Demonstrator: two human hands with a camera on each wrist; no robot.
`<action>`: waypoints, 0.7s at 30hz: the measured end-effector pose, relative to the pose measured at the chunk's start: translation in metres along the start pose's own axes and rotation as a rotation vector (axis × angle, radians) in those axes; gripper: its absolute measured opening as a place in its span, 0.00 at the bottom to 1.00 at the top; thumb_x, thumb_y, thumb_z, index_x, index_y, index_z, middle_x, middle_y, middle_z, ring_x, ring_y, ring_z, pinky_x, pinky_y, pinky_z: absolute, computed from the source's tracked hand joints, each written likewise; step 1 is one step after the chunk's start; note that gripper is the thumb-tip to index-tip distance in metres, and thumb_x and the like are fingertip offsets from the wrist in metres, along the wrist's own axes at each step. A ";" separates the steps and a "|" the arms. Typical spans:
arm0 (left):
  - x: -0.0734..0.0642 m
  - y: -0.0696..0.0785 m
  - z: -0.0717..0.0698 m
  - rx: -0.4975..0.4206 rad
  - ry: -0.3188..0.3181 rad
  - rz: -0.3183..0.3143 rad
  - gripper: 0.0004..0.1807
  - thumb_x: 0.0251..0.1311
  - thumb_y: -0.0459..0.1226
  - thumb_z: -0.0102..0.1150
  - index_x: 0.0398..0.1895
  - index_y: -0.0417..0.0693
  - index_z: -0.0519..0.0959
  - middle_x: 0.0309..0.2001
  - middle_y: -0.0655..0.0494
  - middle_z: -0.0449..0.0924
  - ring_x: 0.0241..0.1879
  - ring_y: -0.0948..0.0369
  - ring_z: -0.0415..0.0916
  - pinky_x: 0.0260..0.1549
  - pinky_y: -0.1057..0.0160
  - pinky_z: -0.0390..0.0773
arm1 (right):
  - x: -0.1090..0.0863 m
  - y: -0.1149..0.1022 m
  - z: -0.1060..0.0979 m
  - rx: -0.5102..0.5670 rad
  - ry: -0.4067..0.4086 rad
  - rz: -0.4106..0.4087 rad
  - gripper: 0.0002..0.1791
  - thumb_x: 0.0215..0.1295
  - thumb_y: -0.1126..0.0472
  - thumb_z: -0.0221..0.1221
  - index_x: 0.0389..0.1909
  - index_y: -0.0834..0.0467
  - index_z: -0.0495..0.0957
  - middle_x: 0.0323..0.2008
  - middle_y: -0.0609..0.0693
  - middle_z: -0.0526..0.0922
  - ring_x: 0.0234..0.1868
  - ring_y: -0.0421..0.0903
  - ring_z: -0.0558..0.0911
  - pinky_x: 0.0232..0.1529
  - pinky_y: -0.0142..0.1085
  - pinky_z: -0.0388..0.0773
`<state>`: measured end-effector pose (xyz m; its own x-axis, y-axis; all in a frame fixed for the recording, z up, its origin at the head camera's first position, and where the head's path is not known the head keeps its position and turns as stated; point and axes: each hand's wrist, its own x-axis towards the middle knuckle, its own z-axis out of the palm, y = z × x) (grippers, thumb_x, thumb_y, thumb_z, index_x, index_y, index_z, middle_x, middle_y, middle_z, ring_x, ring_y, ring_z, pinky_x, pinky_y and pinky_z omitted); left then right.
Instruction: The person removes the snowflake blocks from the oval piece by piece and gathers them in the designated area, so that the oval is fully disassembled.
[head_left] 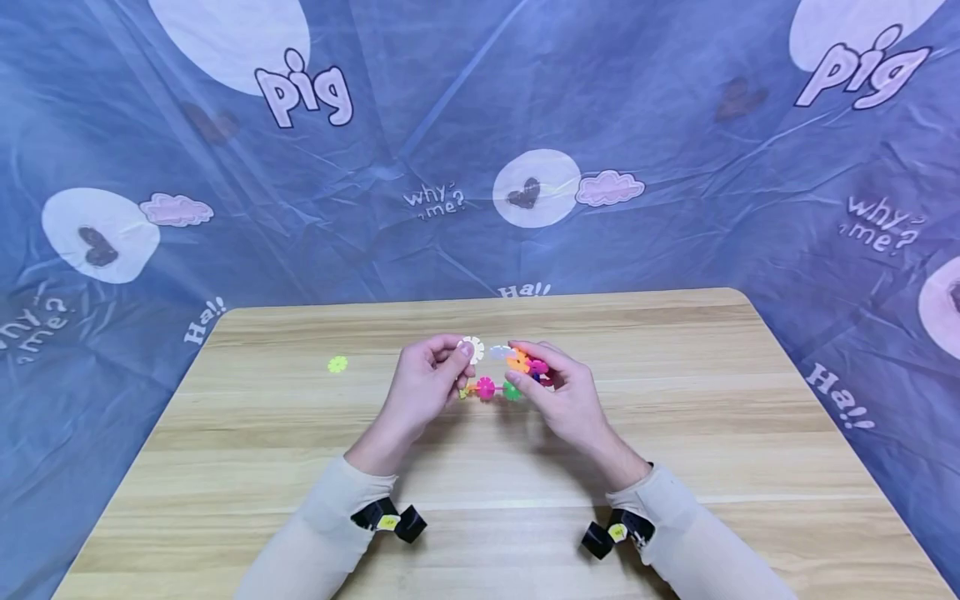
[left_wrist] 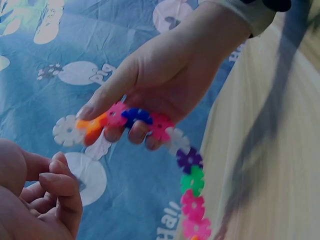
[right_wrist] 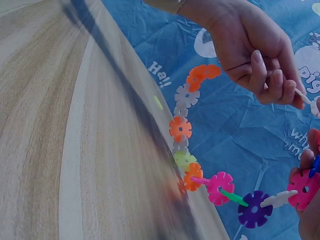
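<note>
Between thumb and fingertips, the left hand point(head_left: 431, 375) pinches a white notched snowflake disc point(head_left: 477, 347). The right hand point(head_left: 566, 392) grips a chain of linked plastic snowflake discs point(right_wrist: 254, 209) in several colours. At the chain's near end a white disc point(left_wrist: 69, 131) sticks out past the right thumb, joined to an orange disc point(left_wrist: 94, 128). The two white discs face each other a small gap apart. From the right hand the chain sags in a loop and rises to orange discs point(right_wrist: 204, 73) beside the left palm; whether those fingers hold that end I cannot tell.
A lone yellow-green snowflake disc point(head_left: 337, 363) lies on the wooden table point(head_left: 480, 533), left of the hands. Behind the table's far edge hangs a blue printed cloth point(head_left: 420, 242). Each wrist wears a small black camera point(head_left: 390, 520).
</note>
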<state>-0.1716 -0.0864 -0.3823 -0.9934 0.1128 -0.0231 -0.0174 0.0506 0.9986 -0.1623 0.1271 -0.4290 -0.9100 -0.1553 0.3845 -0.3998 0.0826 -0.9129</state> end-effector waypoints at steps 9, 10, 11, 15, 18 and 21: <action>0.000 -0.001 -0.020 0.119 0.046 0.110 0.19 0.76 0.29 0.60 0.67 0.37 0.81 0.36 0.41 0.89 0.28 0.64 0.83 0.20 0.73 0.74 | 0.000 0.002 -0.003 0.000 0.009 0.008 0.24 0.67 0.73 0.68 0.65 0.67 0.82 0.55 0.66 0.85 0.43 0.36 0.85 0.41 0.27 0.85; 0.001 -0.001 -0.023 0.134 0.045 0.131 0.20 0.76 0.29 0.61 0.68 0.38 0.81 0.37 0.39 0.90 0.29 0.64 0.84 0.21 0.73 0.75 | 0.000 0.002 -0.004 -0.001 0.009 0.009 0.24 0.67 0.73 0.68 0.65 0.67 0.82 0.56 0.66 0.85 0.43 0.36 0.85 0.41 0.27 0.85; 0.001 -0.002 -0.026 0.149 0.045 0.146 0.20 0.76 0.29 0.61 0.68 0.38 0.80 0.38 0.38 0.90 0.29 0.64 0.85 0.22 0.73 0.75 | 0.000 0.003 -0.004 -0.001 0.009 0.010 0.24 0.67 0.73 0.68 0.65 0.66 0.82 0.56 0.66 0.85 0.44 0.36 0.85 0.41 0.27 0.85; 0.003 -0.004 -0.038 0.194 0.054 0.177 0.18 0.75 0.28 0.62 0.66 0.39 0.80 0.37 0.39 0.90 0.29 0.65 0.84 0.26 0.72 0.77 | 0.000 0.003 -0.005 -0.014 0.011 0.008 0.24 0.67 0.73 0.68 0.64 0.66 0.82 0.55 0.65 0.86 0.44 0.36 0.85 0.42 0.28 0.85; 0.005 -0.004 -0.047 0.237 0.081 0.179 0.17 0.75 0.30 0.63 0.64 0.39 0.82 0.36 0.42 0.90 0.28 0.67 0.81 0.26 0.72 0.76 | 0.001 0.003 -0.006 -0.023 0.012 0.001 0.24 0.67 0.73 0.69 0.64 0.65 0.83 0.55 0.65 0.86 0.44 0.36 0.85 0.42 0.28 0.85; 0.006 -0.005 -0.055 0.290 0.110 0.177 0.17 0.76 0.32 0.63 0.65 0.41 0.83 0.36 0.43 0.90 0.29 0.67 0.79 0.27 0.72 0.74 | 0.001 0.003 -0.007 -0.027 0.014 -0.008 0.23 0.67 0.73 0.69 0.63 0.65 0.83 0.54 0.65 0.86 0.42 0.36 0.85 0.40 0.28 0.85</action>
<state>-0.1842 -0.1406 -0.3846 -0.9846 0.0380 0.1706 0.1737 0.3215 0.9309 -0.1653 0.1338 -0.4309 -0.9082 -0.1425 0.3935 -0.4095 0.1077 -0.9060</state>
